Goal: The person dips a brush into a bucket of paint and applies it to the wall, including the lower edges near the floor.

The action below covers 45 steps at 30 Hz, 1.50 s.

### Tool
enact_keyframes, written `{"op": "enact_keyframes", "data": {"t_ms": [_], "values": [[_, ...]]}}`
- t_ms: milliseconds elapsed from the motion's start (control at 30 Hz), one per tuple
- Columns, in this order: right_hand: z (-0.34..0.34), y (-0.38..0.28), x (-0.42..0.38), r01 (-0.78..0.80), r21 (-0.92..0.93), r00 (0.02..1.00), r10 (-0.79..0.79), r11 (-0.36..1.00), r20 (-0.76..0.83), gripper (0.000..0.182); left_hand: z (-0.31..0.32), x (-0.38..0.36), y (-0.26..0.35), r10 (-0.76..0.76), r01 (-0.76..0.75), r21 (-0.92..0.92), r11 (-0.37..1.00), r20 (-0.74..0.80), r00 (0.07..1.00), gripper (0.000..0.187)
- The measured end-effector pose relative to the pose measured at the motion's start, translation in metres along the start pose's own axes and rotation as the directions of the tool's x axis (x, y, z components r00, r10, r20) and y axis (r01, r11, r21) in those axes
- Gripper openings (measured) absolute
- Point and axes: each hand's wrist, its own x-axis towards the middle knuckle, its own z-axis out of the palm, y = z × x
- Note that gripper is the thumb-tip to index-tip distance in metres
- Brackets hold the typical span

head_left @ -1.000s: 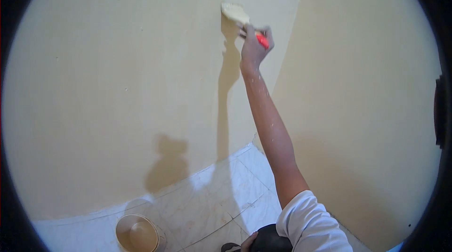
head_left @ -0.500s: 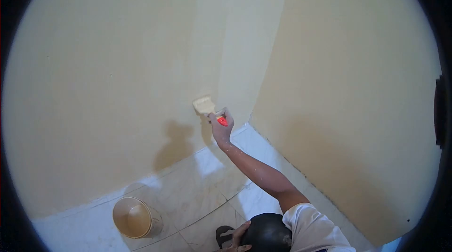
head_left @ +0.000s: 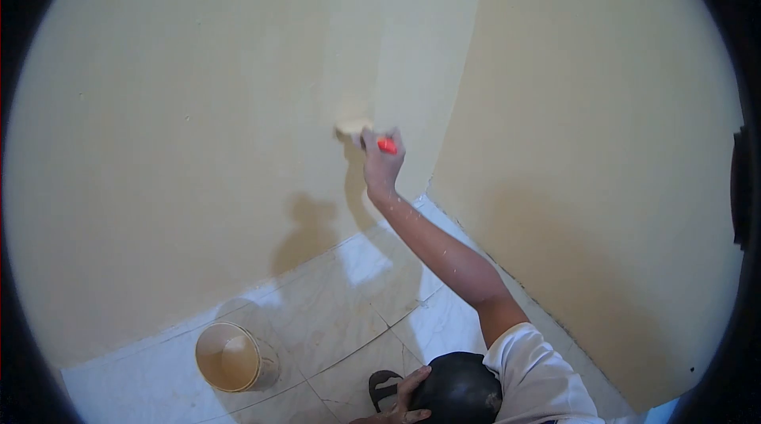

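My right hand (head_left: pixel 384 162) is closed around a paintbrush (head_left: pixel 354 130). The brush's cream-coated bristles press against the wall (head_left: pixel 238 123), and the red end of its handle (head_left: pixel 387 146) shows between my fingers. A pale vertical strip (head_left: pixel 416 51) runs down the wall beside the corner, just right of the brush. At the bottom, my left hand (head_left: pixel 412 396) lies with fingers apart over a rounded black surface (head_left: pixel 458 388), which looks like my knee in dark cloth. Part of that hand is cut off by the frame edge.
An uncovered bucket (head_left: pixel 260 357) with cream paint inside stands on the tiled floor (head_left: pixel 333 337), lower left, near the wall's foot. A dark sandal (head_left: pixel 380 389) shows beside my left hand. The second wall (head_left: pixel 587 162) meets the first at a corner on the right.
My right hand has moved the paintbrush up the wall and slightly right, with its bristles still against the surface. My left hand stays on the black surface; the view has shifted slightly.
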Motion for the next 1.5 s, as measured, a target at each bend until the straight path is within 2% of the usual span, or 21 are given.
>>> {"op": "enact_keyframes", "data": {"t_ms": [33,100,233,300,367,400,500,600,667,700,733,800,867,1000,1100,1300,1400,1500], "values": [[0.009,-0.011,0.014,0.052,-0.006,0.999,-0.052,0.999,0.008,0.028,0.000,0.000,-0.001,0.003,-0.003,0.004,1.000,-0.004,1.000,0.047],[0.033,-0.058,0.035,0.030,0.185,0.998,-0.038,0.982,0.041,0.027,0.000,-0.003,-0.003,0.005,-0.005,0.007,1.000,-0.014,1.000,0.046],[0.077,-0.125,0.086,0.270,0.263,0.962,-0.271,0.926,-0.035,0.024,0.001,-0.011,-0.008,0.026,-0.026,0.013,1.000,-0.024,0.999,0.046],[0.093,-0.145,0.112,0.313,0.370,0.947,-0.319,0.875,-0.045,0.025,0.000,-0.013,-0.008,0.039,-0.038,0.019,0.999,-0.027,0.999,0.045],[0.089,-0.181,0.101,0.252,0.343,0.961,-0.275,0.905,0.021,0.016,-0.007,-0.005,0.002,0.033,-0.032,0.006,0.999,-0.031,0.999,0.045],[0.085,-0.187,0.096,0.219,0.327,0.966,-0.251,0.919,0.059,0.013,-0.014,0.008,0.018,-0.056,0.054,-0.044,0.998,-0.044,0.997,0.042],[0.080,-0.160,0.087,0.212,0.291,0.970,-0.237,0.933,0.055,0.013,-0.009,-0.007,0.006,-0.057,0.053,-0.073,0.996,-0.059,0.997,0.051],[0.059,-0.071,0.062,0.518,-0.076,0.854,-0.520,0.852,-0.020,0.028,-0.030,-0.003,0.015,-0.148,0.164,-0.198,0.966,0.092,0.985,0.067],[0.028,-0.027,0.008,0.313,-0.199,0.948,-0.318,0.928,0.012,0.030,-0.037,-0.001,0.017,-0.151,0.168,-0.212,0.963,0.094,0.984,0.069],[0.011,-0.002,-0.019,0.312,-0.165,0.950,-0.305,0.936,0.067,0.029,-0.038,-0.001,0.017,-0.145,0.158,-0.211,0.965,0.078,0.986,0.069],[-0.006,0.018,-0.046,0.199,-0.062,0.974,-0.191,0.978,0.125,0.025,-0.037,-0.002,0.017,-0.135,0.145,-0.211,0.967,0.062,0.989,0.070],[-0.034,0.057,-0.086,-0.056,-0.001,0.988,0.056,0.998,0.147,0.022,-0.036,-0.005,0.016,-0.133,0.140,-0.211,0.967,0.048,0.990,0.071],[-0.066,0.137,-0.102,-0.115,-0.100,0.980,0.129,0.988,0.149,0.021,-0.037,-0.006,0.017,-0.138,0.145,-0.216,0.965,0.047,0.989,0.073],[-0.088,0.155,-0.126,-0.223,-0.227,0.970,0.240,0.948,0.050,0.020,-0.041,-0.004,0.023,-0.150,0.157,-0.222,0.962,0.046,0.988,0.075],[-0.109,0.188,-0.144,-0.370,-0.183,0.929,0.369,0.911,-0.042,0.019,-0.041,-0.008,0.025,-0.155,0.161,-0.217,0.963,0.043,0.987,0.077],[-0.119,0.204,-0.148,-0.415,-0.335,0.910,0.387,0.846,-0.149,0.020,-0.043,-0.008,0.025,-0.168,0.173,-0.227,0.958,0.039,0.985,0.082],[-0.108,0.218,-0.128,-0.450,-0.124,0.892,0.450,0.884,-0.030,0.020,-0.044,-0.008,0.024,-0.171,0.176,-0.226,0.958,0.042,0.984,0.084],[-0.070,0.170,-0.087,-0.379,-0.095,0.924,0.370,0.921,-0.100,0.018,-0.045,-0.008,0.023,-0.174,0.178,-0.225,0.958,0.039,0.984,0.086]]}}
